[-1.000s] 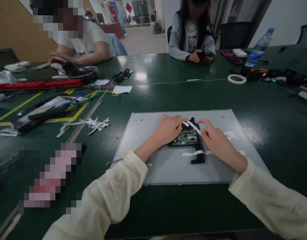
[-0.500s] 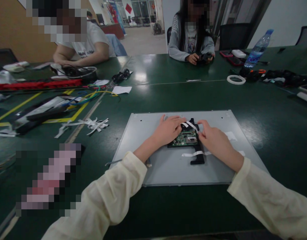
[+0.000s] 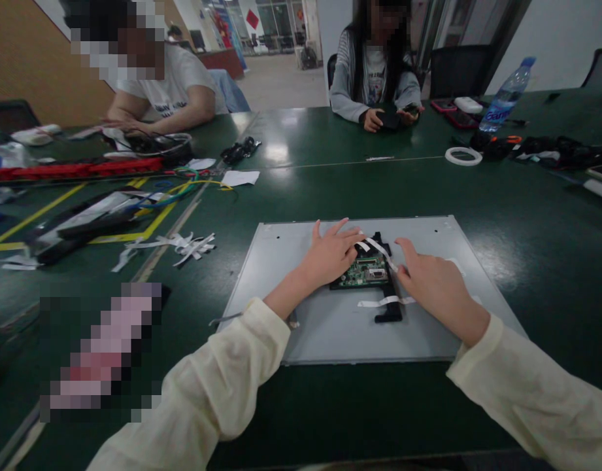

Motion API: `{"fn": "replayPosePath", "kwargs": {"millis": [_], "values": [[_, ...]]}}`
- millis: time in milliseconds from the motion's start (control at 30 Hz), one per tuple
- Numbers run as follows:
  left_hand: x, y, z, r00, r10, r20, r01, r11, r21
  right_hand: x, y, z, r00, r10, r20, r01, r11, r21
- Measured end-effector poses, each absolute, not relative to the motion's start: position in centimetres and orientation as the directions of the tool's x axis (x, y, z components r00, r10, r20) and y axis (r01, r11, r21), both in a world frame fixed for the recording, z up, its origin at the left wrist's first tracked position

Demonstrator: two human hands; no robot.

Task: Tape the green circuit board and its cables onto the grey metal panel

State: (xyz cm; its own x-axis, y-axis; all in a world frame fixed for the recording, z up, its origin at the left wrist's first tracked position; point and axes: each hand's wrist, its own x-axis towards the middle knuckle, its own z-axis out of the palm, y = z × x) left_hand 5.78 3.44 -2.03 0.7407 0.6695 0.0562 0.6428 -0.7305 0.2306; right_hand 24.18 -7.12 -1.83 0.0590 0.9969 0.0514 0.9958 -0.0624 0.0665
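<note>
A grey metal panel [image 3: 330, 327] lies flat on the dark green table [image 3: 330, 190] in front of me. A small green circuit board [image 3: 363, 273] on a black bracket [image 3: 389, 307] sits at the panel's middle, held by white tape strips [image 3: 382, 301]. My left hand [image 3: 330, 252] rests on the board's left side, fingers spread and flat, fingertips at the upper tape strip. My right hand [image 3: 431, 282] lies on the panel just right of the board, fingers extended toward the tape. Neither hand holds anything.
Loose white tape scraps [image 3: 176, 245] lie to the left. A red strip [image 3: 70, 170], coloured wires [image 3: 178, 186] and dark parts crowd the far left. A tape roll [image 3: 464, 155], water bottle [image 3: 505, 97] and black gear sit far right. Two people sit across the table.
My left fingers have spread and lifted slightly. My right hand slid a little right and down, flattening beside the board. The person opposite has shifted their hands.
</note>
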Motion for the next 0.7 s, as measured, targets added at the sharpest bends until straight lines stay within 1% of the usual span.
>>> {"fn": "replayPosePath", "kwargs": {"millis": [100,167,233,300,333,400,467,533,567,600,700], "values": [[5.8,3.4,-1.9,0.737,0.674,0.047,0.648,-0.725,0.235,24.8,-7.4,-2.2,0.056,0.996,0.072,0.997,-0.060,0.056],[5.8,3.4,-2.0,0.734,0.677,0.048,0.648,-0.720,0.247,25.2,-7.5,-2.4,0.069,0.994,0.089,0.997,-0.071,0.013],[5.8,3.4,-2.1,0.728,0.683,0.054,0.648,-0.712,0.270,25.6,-7.5,-2.5,0.086,0.990,0.114,0.993,-0.075,-0.096],[5.8,3.6,-2.2,0.718,0.694,0.053,0.646,-0.693,0.321,25.9,-7.4,-2.5,0.103,0.982,0.158,0.966,-0.061,-0.250],[5.7,3.7,-2.1,0.708,0.704,0.054,0.641,-0.674,0.366,26.0,-7.4,-2.5,0.113,0.975,0.190,0.945,-0.046,-0.325],[5.6,4.0,-1.6,0.674,0.733,0.090,0.601,-0.615,0.510,26.0,-7.4,-2.4,0.131,0.955,0.267,0.895,0.002,-0.446],[5.5,4.2,-0.5,0.617,0.767,0.178,0.472,-0.542,0.695,26.0,-7.5,-2.4,0.131,0.928,0.349,0.846,0.079,-0.527],[5.5,4.0,1.1,0.565,0.782,0.261,0.257,-0.468,0.846,25.8,-7.6,-2.3,0.109,0.897,0.428,0.806,0.172,-0.566],[5.6,3.8,2.0,0.552,0.789,0.270,0.151,-0.413,0.898,25.7,-7.7,-2.3,0.089,0.881,0.465,0.790,0.222,-0.572],[5.7,3.4,2.8,0.572,0.782,0.247,0.060,-0.341,0.938,25.5,-7.7,-2.3,0.063,0.864,0.500,0.776,0.273,-0.569],[6.4,1.6,4.4,0.651,0.740,0.170,-0.136,-0.106,0.985,24.9,-7.9,-2.2,-0.027,0.788,0.616,0.745,0.427,-0.513]]}}
